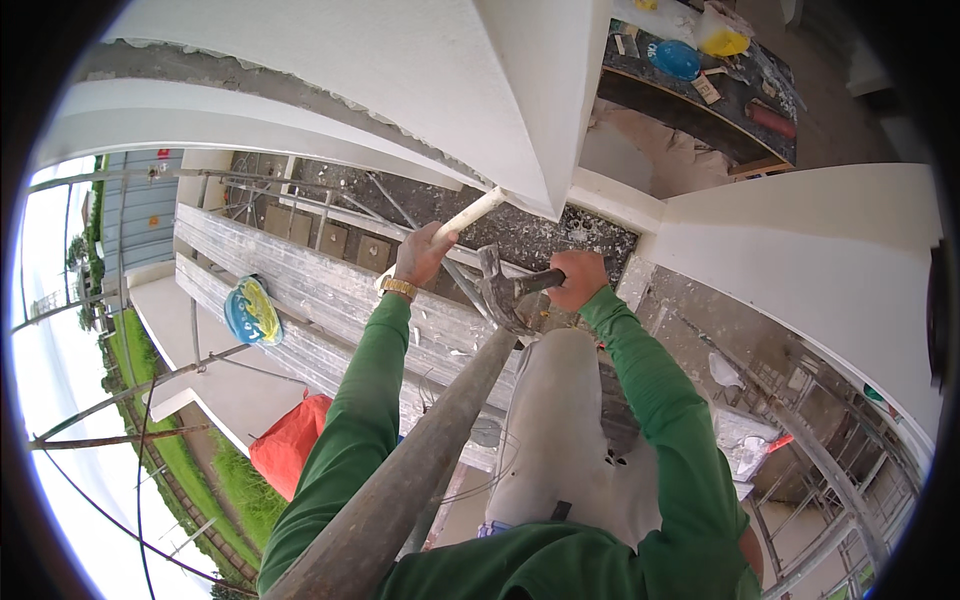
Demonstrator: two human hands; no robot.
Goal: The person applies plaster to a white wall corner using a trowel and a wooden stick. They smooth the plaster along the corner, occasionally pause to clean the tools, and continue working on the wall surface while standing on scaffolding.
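My left hand (422, 254), with a gold-coloured watch at its wrist, is closed around a whitish rod (475, 213). The rod's far end reaches the lower edge of a white plastered wall (520, 110); whether it touches cannot be told. To the right, my right hand (580, 280) grips a claw hammer (497, 287) by its dark handle. The hammer's metal head is left of my fist, below the rod and apart from it. Both my arms are in green sleeves and stretched forward. My fingers hide part of the rod and of the hammer's handle.
A thick scaffold pole (430, 450) slants up between my arms. Dusty metal planks (300, 262) bear a blue, yellow-smeared lid (252, 312). An orange-red sack (290, 440) lies by my left arm. Upper right, a dark board (650, 70) carries tools. Grass shows far below, left.
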